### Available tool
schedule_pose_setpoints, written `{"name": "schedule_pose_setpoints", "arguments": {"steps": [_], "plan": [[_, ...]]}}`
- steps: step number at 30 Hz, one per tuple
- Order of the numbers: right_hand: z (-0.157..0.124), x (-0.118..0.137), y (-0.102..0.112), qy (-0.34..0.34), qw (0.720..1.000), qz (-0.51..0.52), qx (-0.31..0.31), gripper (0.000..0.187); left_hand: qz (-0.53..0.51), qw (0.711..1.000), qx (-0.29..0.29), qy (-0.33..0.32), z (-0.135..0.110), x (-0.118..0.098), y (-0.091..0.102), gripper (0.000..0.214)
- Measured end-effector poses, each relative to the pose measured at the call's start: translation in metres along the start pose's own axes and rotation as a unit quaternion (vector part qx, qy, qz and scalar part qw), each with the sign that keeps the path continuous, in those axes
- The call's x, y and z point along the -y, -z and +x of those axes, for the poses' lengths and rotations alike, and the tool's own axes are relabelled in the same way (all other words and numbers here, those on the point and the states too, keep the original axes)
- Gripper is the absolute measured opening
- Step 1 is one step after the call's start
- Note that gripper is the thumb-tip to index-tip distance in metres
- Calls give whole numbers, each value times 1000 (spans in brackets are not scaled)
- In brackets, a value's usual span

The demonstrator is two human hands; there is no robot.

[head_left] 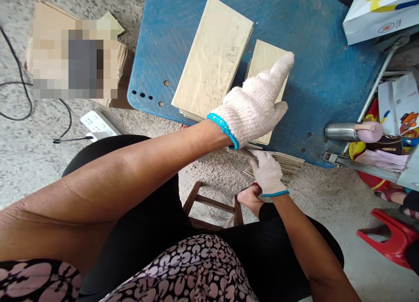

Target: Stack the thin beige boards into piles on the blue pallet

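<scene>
My left hand, in a white knit glove with a blue cuff, lies over the smaller stack of thin pale rectangular boards. Its index finger is stretched out and the thumb stands apart; the other fingers are partly hidden. Left of it is a larger board stack on the blue table. Lower, by the table's near edge, my gloved right hand is closed at a narrow greyish piece, whose kind I cannot make out. Beside that hand, more thin boards are stacked below the tabletop.
A wooden stool stands between my legs. At right are a steel flask, a white bag, a metal rail and a red stool. At left are a cardboard box, cables and a power strip.
</scene>
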State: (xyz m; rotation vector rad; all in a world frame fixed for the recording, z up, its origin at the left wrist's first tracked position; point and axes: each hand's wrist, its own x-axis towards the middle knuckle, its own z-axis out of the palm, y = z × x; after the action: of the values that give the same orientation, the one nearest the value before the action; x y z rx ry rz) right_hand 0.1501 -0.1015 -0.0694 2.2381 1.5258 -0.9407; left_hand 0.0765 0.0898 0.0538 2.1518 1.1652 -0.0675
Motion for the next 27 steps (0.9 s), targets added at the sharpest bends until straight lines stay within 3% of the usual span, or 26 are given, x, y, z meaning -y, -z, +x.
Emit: {"name": "schedule_pose_setpoints", "arguments": {"steps": [8, 15, 21, 24, 27], "plan": [[5, -3, -4, 54, 998, -1, 39, 27, -36, 999, 41, -4, 0, 2, 5, 70], [8, -4, 1, 101, 993, -19, 56, 27, -87, 993, -11, -82, -2, 7, 0, 65], [0, -11, 41, 163, 984, 29, 70, 19, -186, 980, 70, -34, 2, 4, 3, 57], [-8, -22, 70, 187, 971, 113, 92, 15, -248, 962, 106, -33, 4, 3, 1, 51], [-19, -40, 94, 177, 951, 236, 92, 16, -283, 949, 138, 11, 4, 1, 0, 48]]}}
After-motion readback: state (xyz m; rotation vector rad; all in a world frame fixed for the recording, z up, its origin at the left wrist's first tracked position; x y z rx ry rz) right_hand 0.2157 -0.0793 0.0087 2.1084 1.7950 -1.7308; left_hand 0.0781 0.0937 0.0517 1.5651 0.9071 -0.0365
